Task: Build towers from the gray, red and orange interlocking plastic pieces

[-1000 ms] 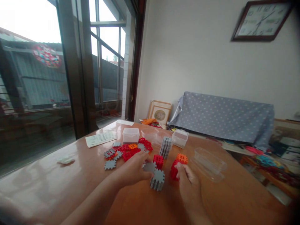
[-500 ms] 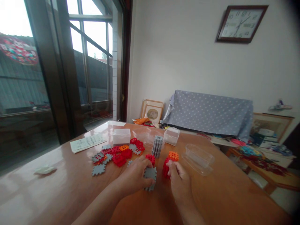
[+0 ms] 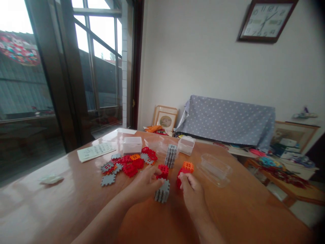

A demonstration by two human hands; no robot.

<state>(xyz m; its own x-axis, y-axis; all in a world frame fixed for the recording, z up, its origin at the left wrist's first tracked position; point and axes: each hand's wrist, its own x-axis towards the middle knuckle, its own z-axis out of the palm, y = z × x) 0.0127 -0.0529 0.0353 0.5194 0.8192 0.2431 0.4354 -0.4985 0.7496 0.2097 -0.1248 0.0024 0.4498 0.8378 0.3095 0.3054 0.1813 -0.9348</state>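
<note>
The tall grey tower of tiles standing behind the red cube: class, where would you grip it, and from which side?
Probably grip the tall grey tower low on its two flat side faces, coming from the front right. It stands upright and narrow, so a high grip might tip it. The red cube and left hand crowd its front left; the red-and-orange cube leaves a gap.

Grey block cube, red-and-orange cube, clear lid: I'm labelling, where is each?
grey block cube (image 3: 162, 192), head view, its near side face.
red-and-orange cube (image 3: 188, 166), head view, its orange top.
clear lid (image 3: 215, 168), head view, its middle.
</note>
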